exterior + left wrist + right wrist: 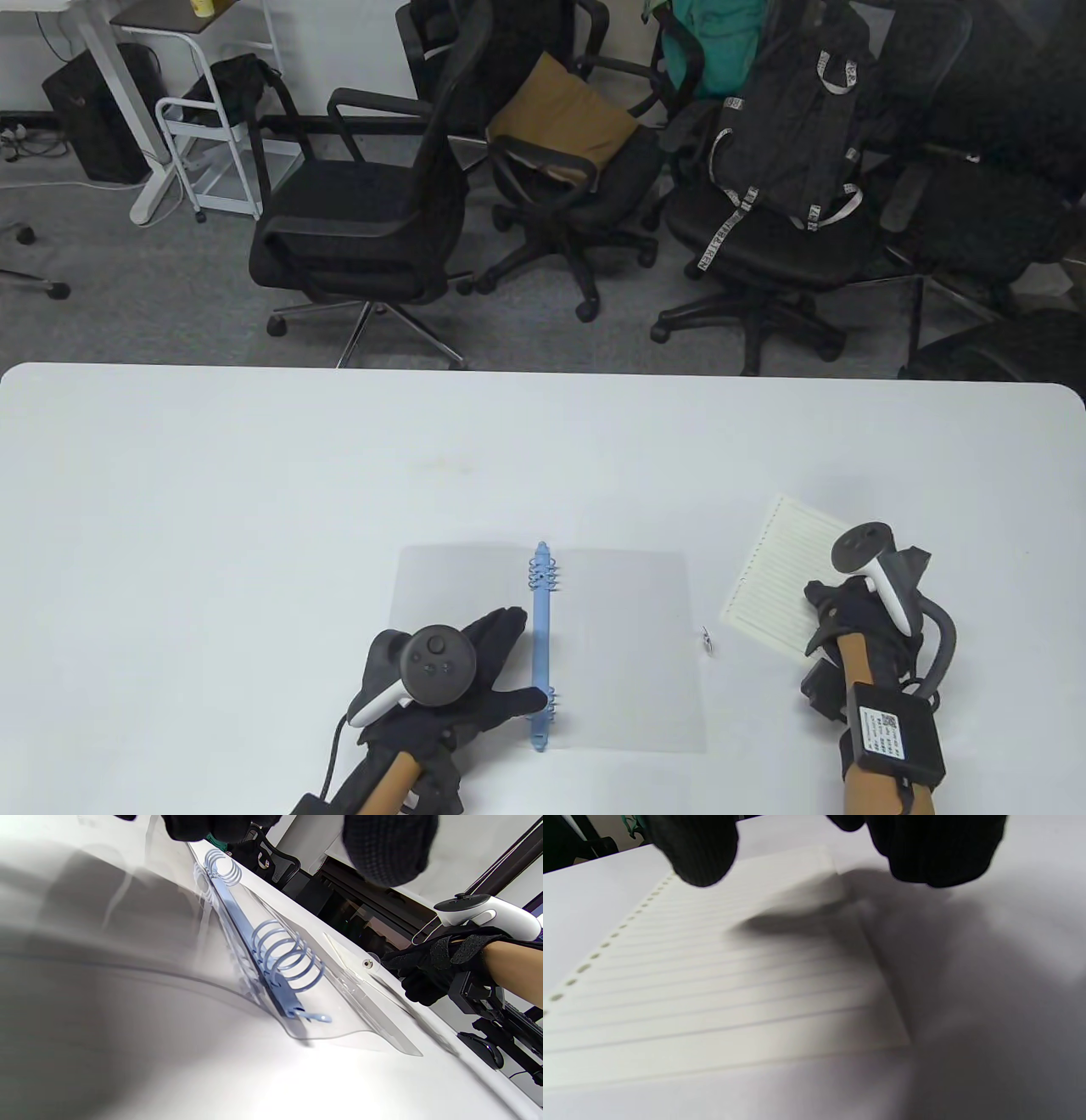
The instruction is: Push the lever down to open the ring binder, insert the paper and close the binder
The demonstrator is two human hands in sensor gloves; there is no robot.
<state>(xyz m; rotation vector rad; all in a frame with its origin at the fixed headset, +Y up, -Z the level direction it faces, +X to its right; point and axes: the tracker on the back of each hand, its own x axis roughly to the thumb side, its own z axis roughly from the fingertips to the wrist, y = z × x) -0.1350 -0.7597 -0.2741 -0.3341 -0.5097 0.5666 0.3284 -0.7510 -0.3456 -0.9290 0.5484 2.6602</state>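
The ring binder [619,645] lies open and flat on the table, its translucent covers spread to both sides. Its blue spine [541,645] carries closed ring sets at the far and near ends [284,955], with a small lever [314,1017] at the near tip. My left hand [522,658] rests on the left cover with straight fingers reaching the spine and the thumb beside the near rings. A lined, hole-punched sheet of paper [776,573] lies right of the binder. My right hand [836,594] hovers over its near corner, fingertips [933,853] just above the paper [734,984], holding nothing.
A small metal snap [706,638] sits at the right cover's edge. The white table [254,509] stretches far and left. Several black office chairs [373,212] and a backpack [789,127] stand beyond the table's far edge.
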